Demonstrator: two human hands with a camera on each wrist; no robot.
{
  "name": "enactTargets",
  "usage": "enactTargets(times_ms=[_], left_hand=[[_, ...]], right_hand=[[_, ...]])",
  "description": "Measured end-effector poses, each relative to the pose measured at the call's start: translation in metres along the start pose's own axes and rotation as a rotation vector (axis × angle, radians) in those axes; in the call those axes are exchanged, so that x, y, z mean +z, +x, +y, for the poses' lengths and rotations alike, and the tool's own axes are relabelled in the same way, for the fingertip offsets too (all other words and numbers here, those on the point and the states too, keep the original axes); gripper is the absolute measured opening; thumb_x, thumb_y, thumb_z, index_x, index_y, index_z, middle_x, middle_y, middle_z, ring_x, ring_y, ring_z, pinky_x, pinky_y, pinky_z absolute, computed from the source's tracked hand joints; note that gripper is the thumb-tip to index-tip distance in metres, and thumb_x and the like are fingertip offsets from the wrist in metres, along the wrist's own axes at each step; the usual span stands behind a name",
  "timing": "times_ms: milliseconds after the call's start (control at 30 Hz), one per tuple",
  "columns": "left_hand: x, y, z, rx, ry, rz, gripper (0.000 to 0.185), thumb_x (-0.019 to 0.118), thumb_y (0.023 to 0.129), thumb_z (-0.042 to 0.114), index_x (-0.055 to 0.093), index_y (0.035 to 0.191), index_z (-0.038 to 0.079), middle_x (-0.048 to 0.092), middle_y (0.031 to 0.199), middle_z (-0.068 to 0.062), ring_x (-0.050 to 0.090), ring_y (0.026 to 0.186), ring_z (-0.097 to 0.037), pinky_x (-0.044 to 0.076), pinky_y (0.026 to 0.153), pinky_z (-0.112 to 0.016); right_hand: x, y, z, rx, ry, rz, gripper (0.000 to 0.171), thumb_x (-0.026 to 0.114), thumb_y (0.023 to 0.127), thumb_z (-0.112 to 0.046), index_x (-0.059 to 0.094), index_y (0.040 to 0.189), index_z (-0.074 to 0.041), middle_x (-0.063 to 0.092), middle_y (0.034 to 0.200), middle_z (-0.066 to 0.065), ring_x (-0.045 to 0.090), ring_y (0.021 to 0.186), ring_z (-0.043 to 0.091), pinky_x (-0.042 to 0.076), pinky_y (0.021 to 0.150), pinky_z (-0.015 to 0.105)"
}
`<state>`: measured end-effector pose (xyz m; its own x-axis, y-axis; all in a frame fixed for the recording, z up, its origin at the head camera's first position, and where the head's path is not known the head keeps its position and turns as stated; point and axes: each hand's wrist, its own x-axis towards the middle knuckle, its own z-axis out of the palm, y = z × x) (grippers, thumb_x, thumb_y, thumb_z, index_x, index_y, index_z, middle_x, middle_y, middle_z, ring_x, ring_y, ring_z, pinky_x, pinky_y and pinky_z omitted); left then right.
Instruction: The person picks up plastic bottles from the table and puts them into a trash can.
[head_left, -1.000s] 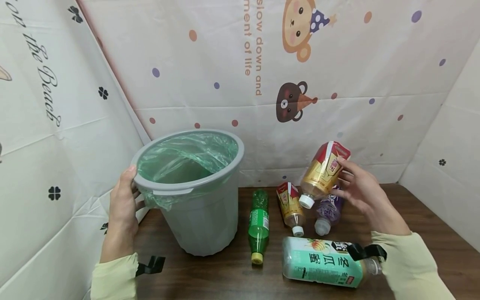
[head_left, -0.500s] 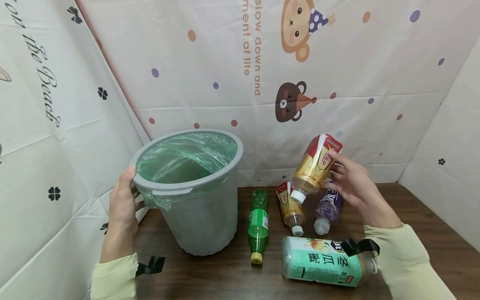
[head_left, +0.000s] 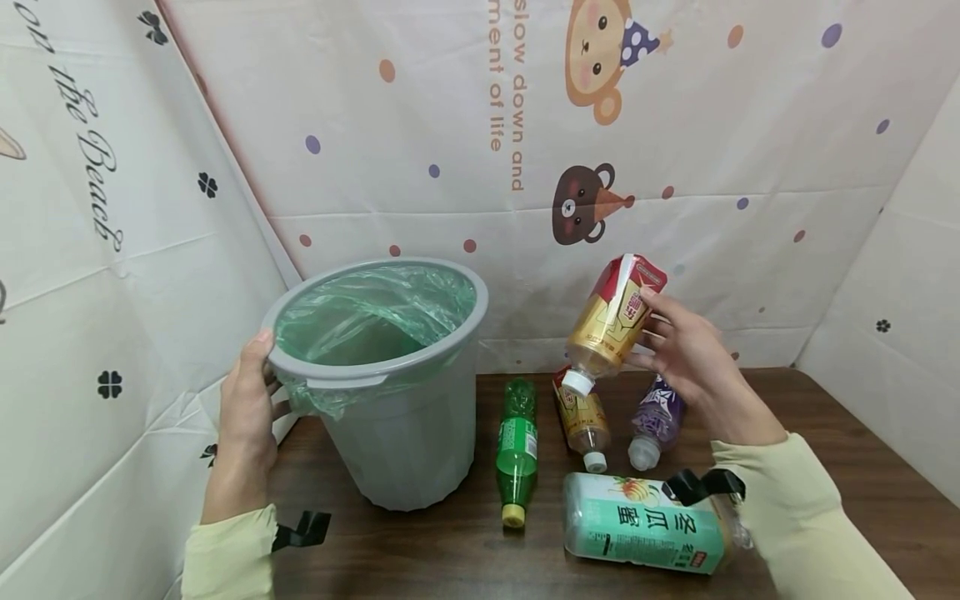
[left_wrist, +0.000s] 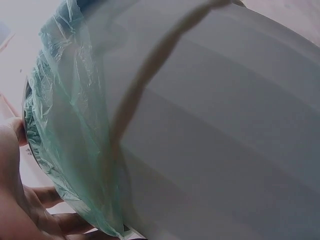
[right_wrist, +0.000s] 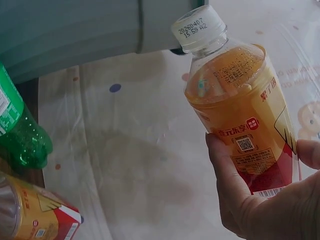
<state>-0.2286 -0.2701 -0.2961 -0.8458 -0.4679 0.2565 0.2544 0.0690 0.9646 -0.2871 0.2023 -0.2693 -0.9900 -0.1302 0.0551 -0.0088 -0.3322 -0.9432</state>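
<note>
On the left, my left hand (head_left: 247,408) grips the rim of a grey trash bin (head_left: 405,442), thumb at the edge and fingers beneath. A green plastic bag (head_left: 442,300) lines the bin and folds over its rim, as the left wrist view also shows. Up in the air on the right, my right hand (head_left: 693,358) holds a red and gold bottle (head_left: 611,321) tilted, white cap down to the left. Below it, a second red and gold bottle (head_left: 585,425) lies on the table, partly hidden by the held one.
A green bottle (head_left: 517,450) with a yellow cap lies beside the bin. To the right are a purple bottle (head_left: 658,417) and a large turquoise-labelled bottle (head_left: 637,525) on the brown table (head_left: 420,558). Printed cloth (head_left: 675,83) hangs behind.
My right hand has moved left and slightly up with the red and gold bottle, uncovering more of the purple bottle. The left hand and the bin have stayed put.
</note>
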Motion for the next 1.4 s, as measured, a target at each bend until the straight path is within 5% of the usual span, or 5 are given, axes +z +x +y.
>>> enactTargets(times_ms=[1400], left_hand=[[0.0,0.0,0.001,-0.005,0.002,-0.007,0.05,0.048,0.108,0.06,0.068,0.133,0.022,0.07,0.111,0.004,0.059,0.108,-0.016,0.048,0.079,-0.032]], right_hand=[[0.081,0.019,-0.017,-0.124,0.069,-0.053,0.056,0.059,0.11,-0.039,0.036,0.152,-0.009,0.045,0.136,0.01,0.052,0.12,0.025,0.058,0.088,0.034]])
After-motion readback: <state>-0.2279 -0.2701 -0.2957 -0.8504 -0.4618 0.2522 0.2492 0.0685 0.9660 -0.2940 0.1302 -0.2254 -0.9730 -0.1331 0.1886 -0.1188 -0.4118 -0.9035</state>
